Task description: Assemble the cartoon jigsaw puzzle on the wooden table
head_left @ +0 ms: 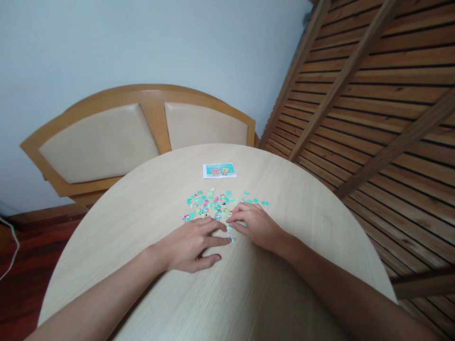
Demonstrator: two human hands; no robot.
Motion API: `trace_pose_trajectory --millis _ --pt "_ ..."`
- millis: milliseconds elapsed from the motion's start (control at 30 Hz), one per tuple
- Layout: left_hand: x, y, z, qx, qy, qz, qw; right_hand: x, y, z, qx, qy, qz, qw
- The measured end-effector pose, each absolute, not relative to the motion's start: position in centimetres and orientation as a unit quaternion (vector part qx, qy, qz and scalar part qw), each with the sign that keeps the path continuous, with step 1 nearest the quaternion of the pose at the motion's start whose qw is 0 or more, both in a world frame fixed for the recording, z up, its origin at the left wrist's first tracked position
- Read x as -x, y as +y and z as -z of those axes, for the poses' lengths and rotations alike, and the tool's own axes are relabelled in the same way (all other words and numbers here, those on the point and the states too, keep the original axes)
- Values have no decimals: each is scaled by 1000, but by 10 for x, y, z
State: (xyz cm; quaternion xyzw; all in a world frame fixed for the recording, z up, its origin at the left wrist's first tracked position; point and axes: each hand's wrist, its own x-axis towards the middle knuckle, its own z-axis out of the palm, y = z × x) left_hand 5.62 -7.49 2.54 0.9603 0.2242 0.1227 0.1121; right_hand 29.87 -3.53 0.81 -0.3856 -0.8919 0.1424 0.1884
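A scatter of small turquoise, yellow and pink jigsaw pieces (213, 202) lies near the middle of a round light-wood table (149, 199). My left hand (194, 245) rests flat on the table just in front of the pieces, fingers stretched out toward them, its fingertips at a small piece (232, 238). My right hand (254, 225) lies at the near right edge of the scatter, fingers bent down onto the pieces; what is under them is hidden. Beyond the pieces lies a small picture card (219, 170) with cartoon figures.
Behind the table stands a wooden bench back with two beige padded panels (106, 137). A slatted wooden panel (373, 104) leans along the right side. Dark red wood floor (31, 251) and a white cable (12, 246) show at the left. A pale wall is behind.
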Motion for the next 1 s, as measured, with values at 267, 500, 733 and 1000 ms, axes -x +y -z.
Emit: trace_pose_trajectory --millis 267,500,733,1000 --pt "-56 -74 -22 -961 227 -109 115 -298 -36 -11 395 -887 -161 175" --pt "-58 -75 -23 -961 227 -117 110 -297 -40 -12 416 -878 -177 155" --pt "-58 -76 -24 -964 232 -93 97 -298 -41 -11 421 -871 -188 171" --pt "-58 -76 -24 -964 231 -97 90 -295 -43 -17 438 -860 -198 170"
